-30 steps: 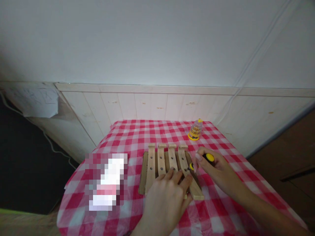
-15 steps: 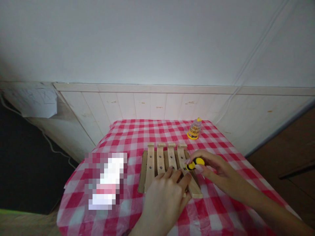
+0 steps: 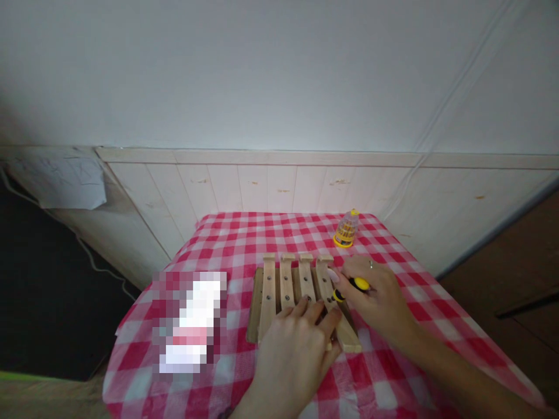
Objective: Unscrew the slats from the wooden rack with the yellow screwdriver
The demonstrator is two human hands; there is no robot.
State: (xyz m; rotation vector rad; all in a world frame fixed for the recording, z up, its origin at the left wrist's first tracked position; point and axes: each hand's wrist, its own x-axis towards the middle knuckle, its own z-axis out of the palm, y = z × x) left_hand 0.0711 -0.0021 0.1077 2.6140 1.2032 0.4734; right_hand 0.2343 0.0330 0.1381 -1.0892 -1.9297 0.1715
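A wooden slatted rack (image 3: pixel 286 288) lies on the red and white checked tablecloth (image 3: pixel 231 244). My left hand (image 3: pixel 297 349) lies flat on the near end of the slats, fingers spread. My right hand (image 3: pixel 375 294) is closed round a yellow and black screwdriver (image 3: pixel 351 287). The screwdriver's tip points left at the rightmost slat (image 3: pixel 334 302), beside my left fingertips.
A small clear and yellow container (image 3: pixel 346 229) stands at the far right of the table. A blurred white and pink object (image 3: pixel 190 323) lies at the left. A pale panelled wall runs behind the table. The floor drops away dark on both sides.
My right hand has turned the screwdriver about its axis against the rightmost slat, its wrist rolling over. The left hand has stayed pressed on the rack.
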